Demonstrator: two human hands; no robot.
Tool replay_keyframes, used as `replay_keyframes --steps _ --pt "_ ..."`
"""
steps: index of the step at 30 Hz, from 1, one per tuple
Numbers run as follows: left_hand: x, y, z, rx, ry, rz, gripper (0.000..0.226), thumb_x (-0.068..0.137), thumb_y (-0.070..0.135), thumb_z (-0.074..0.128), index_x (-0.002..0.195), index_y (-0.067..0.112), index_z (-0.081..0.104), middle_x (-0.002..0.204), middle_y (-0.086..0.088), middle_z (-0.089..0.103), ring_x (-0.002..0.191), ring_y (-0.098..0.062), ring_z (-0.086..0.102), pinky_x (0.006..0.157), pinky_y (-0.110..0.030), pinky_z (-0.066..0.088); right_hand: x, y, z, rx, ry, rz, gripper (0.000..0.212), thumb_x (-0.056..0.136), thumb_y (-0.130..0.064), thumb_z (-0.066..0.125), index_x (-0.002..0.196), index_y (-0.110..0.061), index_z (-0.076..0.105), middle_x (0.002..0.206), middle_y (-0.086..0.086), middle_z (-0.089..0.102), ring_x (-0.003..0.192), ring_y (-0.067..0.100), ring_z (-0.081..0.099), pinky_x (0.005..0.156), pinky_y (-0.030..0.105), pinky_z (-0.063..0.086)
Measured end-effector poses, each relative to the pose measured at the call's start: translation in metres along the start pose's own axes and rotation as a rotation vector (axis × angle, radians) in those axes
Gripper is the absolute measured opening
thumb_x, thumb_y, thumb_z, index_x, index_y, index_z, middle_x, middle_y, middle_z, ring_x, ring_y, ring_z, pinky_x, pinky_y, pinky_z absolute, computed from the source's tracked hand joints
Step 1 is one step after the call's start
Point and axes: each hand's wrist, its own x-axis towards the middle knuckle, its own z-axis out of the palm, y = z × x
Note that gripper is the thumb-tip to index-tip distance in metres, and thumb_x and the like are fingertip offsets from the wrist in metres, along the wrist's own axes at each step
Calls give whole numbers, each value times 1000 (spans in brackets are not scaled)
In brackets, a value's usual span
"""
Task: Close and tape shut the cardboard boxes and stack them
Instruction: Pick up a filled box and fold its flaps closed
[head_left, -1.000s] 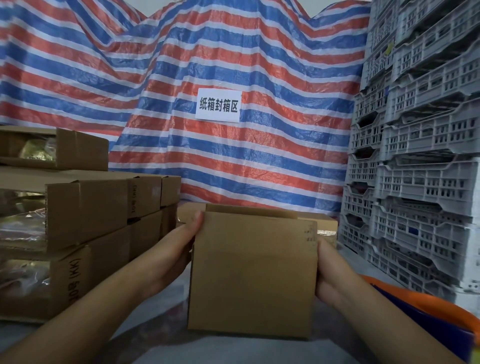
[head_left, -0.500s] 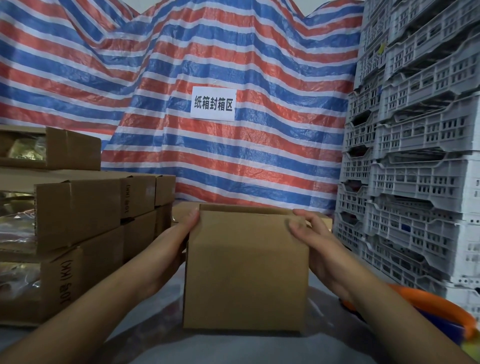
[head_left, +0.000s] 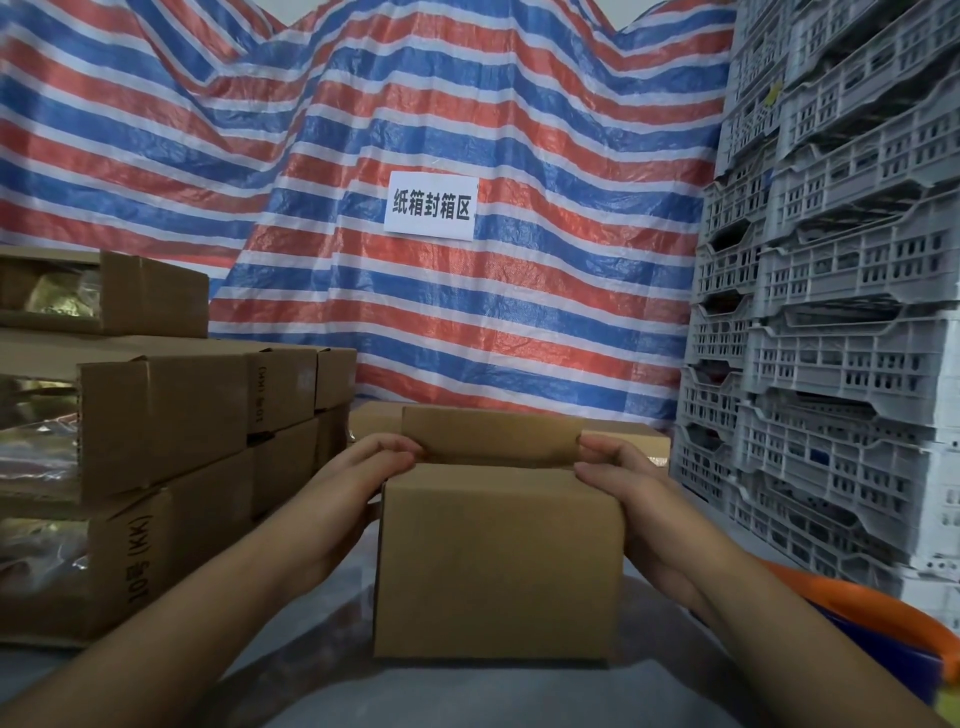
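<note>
Along the left edge stands a stack of cardboard boxes, several tiers high, some with "10号 (KK)" printed on the side and shiny plastic showing at their open ends. Just beside the stack, the person's left hand rests against the upper left corner of the box in the middle, fingers curled over its top edge and pinching the left end of the raised flap. The box sits on the grey table, squarely in front of the person, its plain front face toward them; the far flap stands upright while the near flap appears folded down flat. The right hand mirrors the left, fingers bent round the right end of that same flap, thumb on the near side. Behind hangs a red, white and blue striped tarp with a white sign pinned to it. At the right rise stacked grey plastic crates, and below them curves an orange and blue rim at the table's edge.
</note>
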Motion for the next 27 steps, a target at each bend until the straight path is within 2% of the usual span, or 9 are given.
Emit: replay_keyframes --steps 2,5,7,9,10,12,16,21,27 --pt "0 -1 2 -34 35 19 18 94 18 57 111 19 61 102 -7 66 85 -17 64 71 -30 47 1 1 0 61 -11 14 45 86 -18 71 127 -27 54 115 -4 68 78 7 73 56 19 53" --pt "4 -5 0 -60 66 92 37 90 12 62 123 25 52 124 -2 61 109 -17 61 88 -32 48 2 3 0 104 -78 -15 82 69 -25 75 144 -31 42 129 -14 60 97 7 70 70 20 53" --pt "6 -5 -2 -79 53 135 55 88 9 64 135 30 45 131 5 59 120 -14 56 96 -30 44 3 3 -1 109 -108 -74 94 66 -23 74 151 -34 35 134 -21 56 111 2 62 80 20 51" --pt "6 -5 -3 -78 38 149 63 86 10 66 138 37 41 129 8 61 120 -10 56 95 -29 44 3 2 -2 107 -126 -111 86 68 -19 74 146 -35 40 119 -26 67 104 1 68 74 17 55" --pt "6 -5 -4 -73 39 154 60 86 10 66 134 39 45 125 10 64 116 -8 59 92 -27 45 2 1 -2 98 -121 -120 78 69 -18 74 140 -35 46 109 -25 72 97 2 71 69 17 55" --pt "4 -5 -4 -36 55 165 44 88 11 64 120 41 58 113 13 70 106 -4 64 85 -23 45 0 1 0 62 -77 -130 60 75 -13 74 128 -38 59 106 -13 75 92 9 73 65 19 55" --pt "2 -5 -2 110 116 161 21 93 18 60 94 29 78 101 14 72 102 -5 61 81 -24 42 -1 4 5 -146 36 -170 23 93 -11 63 94 -29 78 106 2 73 99 20 67 78 30 49" --pt "3 -5 -4 138 113 163 19 93 19 60 92 24 78 100 12 74 96 0 62 84 -21 41 -2 6 9 -189 83 -202 32 96 -14 56 81 -31 78 105 4 70 101 20 62 79 31 44" --pt "2 11 -7 259 56 92 19 94 20 60 95 27 78 102 11 73 105 -7 60 82 -21 41 -4 9 14 -128 94 -164 39 97 -10 54 76 -33 77 102 6 69 90 17 63 68 26 45"
